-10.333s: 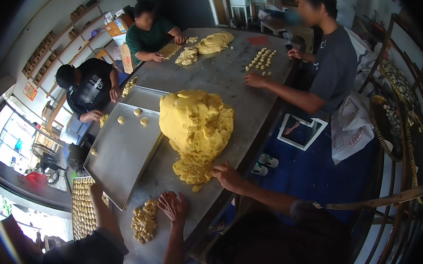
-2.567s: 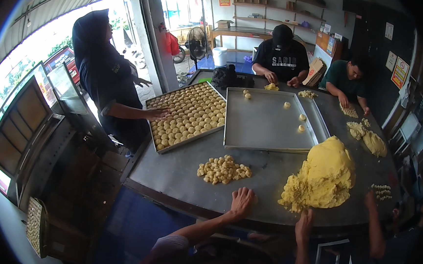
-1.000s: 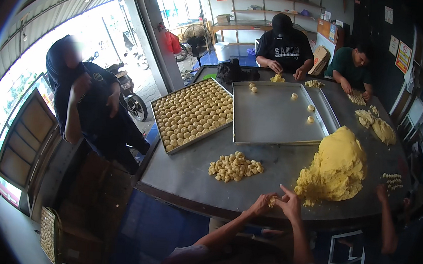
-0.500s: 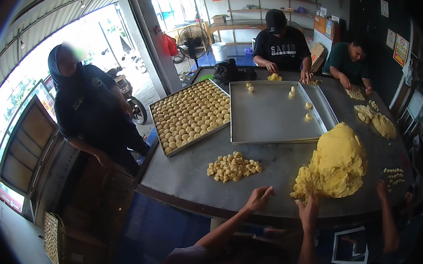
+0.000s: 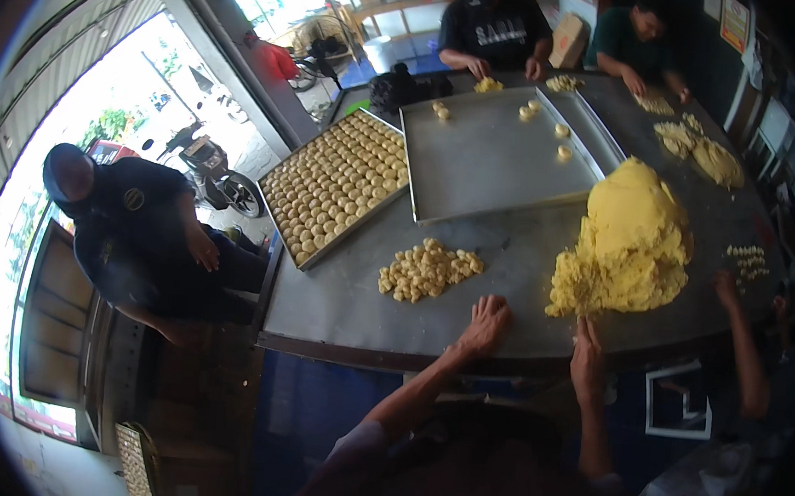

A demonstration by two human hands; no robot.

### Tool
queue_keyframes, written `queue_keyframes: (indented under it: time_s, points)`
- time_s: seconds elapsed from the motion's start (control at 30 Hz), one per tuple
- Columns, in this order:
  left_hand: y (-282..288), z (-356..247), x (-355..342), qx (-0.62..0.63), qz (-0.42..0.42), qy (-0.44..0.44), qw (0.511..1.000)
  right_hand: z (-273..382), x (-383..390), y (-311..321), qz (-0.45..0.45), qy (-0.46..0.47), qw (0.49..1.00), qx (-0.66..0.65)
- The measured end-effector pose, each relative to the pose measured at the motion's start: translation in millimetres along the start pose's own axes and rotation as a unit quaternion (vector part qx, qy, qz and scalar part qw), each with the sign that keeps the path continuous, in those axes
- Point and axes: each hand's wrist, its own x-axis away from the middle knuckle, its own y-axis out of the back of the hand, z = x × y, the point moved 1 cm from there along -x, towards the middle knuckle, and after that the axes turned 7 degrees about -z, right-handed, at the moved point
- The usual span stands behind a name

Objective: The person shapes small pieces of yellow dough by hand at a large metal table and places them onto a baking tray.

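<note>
My left hand [image 5: 487, 326] is palm down on the metal table near its front edge, fingers slightly bent and none wrapped round a visible object. Just beyond it lies a pile of small pale dough pieces [image 5: 430, 271]. At the crumbly lower edge of a big yellow dough mound [image 5: 636, 232], my right hand [image 5: 588, 358] has its fingers drawn together, the tips touching the dough. How much dough they pinch is hard to make out.
A tray full of round dough balls [image 5: 336, 184] stands left of a large tray [image 5: 495, 167] with a few balls. Two co-workers sit across the table [image 5: 347, 314]; a person stands at left. Small dough pieces [image 5: 747, 261] and another arm [image 5: 747, 365] are at right.
The view has tilted downward. My left hand has turned palm down onto the table; its fingers were held out before. My right hand's fingers have come together at the dough's edge.
</note>
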Motion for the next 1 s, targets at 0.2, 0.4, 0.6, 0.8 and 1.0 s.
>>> queue_keyframes:
  time_s: [0.2, 0.4, 0.6, 0.8, 1.0]
  points:
    - [14, 14, -4, -0.002, -0.072, 0.040, 0.997, -21, -10, -6, -0.043, -0.074, 0.992, -0.090]
    - [27, 13, -45, 0.074, -0.005, 0.229, 0.971, -10, -35, -3, 0.046, -0.082, 0.995, -0.011]
    - [-10, 30, -66, -0.121, -0.058, 0.114, 0.984, -19, -49, -16, 0.034, -0.061, 0.995, 0.068]
    - [19, 40, 0, -0.088, 0.124, -0.112, 0.982, -27, -44, -23, 0.084, -0.041, 0.990, 0.110]
    - [87, 31, -75, -0.019, -0.203, 0.067, 0.977, -48, -38, -43, 0.027, 0.010, 0.981, 0.192]
